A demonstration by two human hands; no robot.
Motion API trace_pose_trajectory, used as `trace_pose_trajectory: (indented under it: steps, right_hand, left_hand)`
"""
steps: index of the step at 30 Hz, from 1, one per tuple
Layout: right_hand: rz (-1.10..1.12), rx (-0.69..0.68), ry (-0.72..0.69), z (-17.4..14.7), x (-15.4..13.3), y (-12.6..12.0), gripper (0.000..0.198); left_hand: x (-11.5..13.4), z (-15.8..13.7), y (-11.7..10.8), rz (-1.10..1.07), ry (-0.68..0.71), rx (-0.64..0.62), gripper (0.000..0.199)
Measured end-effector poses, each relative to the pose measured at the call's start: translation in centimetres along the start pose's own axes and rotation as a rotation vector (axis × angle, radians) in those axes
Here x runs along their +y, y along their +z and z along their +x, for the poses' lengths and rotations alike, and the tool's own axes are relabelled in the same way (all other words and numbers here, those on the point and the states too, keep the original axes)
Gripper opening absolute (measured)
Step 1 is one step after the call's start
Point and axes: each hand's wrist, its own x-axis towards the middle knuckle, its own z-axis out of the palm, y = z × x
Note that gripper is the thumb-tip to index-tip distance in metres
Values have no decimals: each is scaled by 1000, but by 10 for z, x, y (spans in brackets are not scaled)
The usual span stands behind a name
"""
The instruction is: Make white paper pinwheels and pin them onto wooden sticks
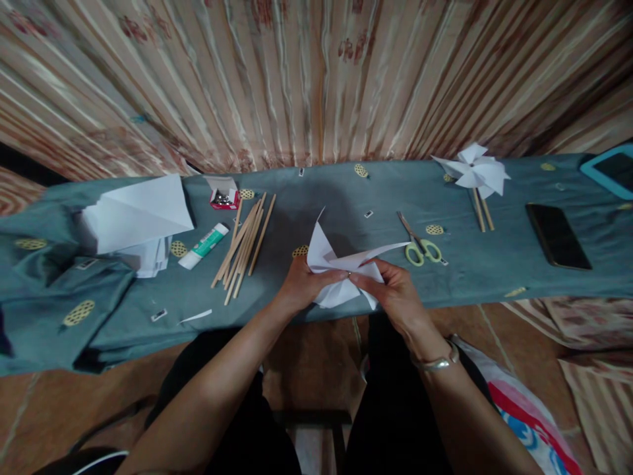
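You're pinching with both hands: the fingers of your left hand [301,286] and right hand [395,291] are closing on a folded white paper pinwheel [342,296], thumbs meeting near its centre. A small shiny fastener [349,273], likely a pin, is showing between the thumb tips. The pinwheel is sitting in your grip over the table's near edge, its blades sticking out, no stick visible on it.

Step in hand, by the look of it: you're securing the folded tips at the centre. The next move is calling for a steady pinch, so the layers aren't springing apart, and for care around the fastener's point.

Just right of your hands, green-handled scissors [418,244] are lying on the cloth-covered table [321,188]. Wooden sticks [243,249] are lying to the left; beyond them, a glue stick [204,246], an open red box [225,198] of metal bits and white paper sheets [143,214]. Far right, an assembled pinwheel [475,173] is lying near a phone [558,236].
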Motion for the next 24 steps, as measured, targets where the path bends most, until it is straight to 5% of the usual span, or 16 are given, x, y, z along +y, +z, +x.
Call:
trace_pose_trajectory:
  steps: [24]
  right_hand:
    - [39,14,-10,3,9,0,34]
  left_hand:
    - [-6,6,0,28,25,6,30]
